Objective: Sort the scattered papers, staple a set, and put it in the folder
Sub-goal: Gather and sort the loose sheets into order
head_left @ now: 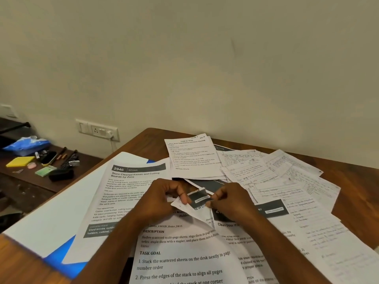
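— What is being handled just now?

— A folded sheet corner (pixel 193 203), dark-banded, lifted a little off the pile in the middle of the desk. Both hands pinch it: the left hand (pixel 162 198) has thumb and fingers curled on its left end, the right hand (pixel 229 201) nips its right end.

— Which way does it lie?

— Its long edge runs left to right between the two hands, so neither is nearer; each has one end. I judge they are working the stuck corner apart, still in the sorting.

— And the other sheets?

— The scattered papers (pixel 272 177) fan out to the right and far side, handwritten ones among them. A printed knives page (pixel 127 193) lies to the left, resting on the folder (pixel 51 220), white with a blue edge, which reaches to the near left.

— A stapler?

— I cannot pick one out. There is clutter on the side shelf (pixel 24 181) far left, too small to name.

— The desk?

— Brown wood (pixel 361 181), bare at the right.
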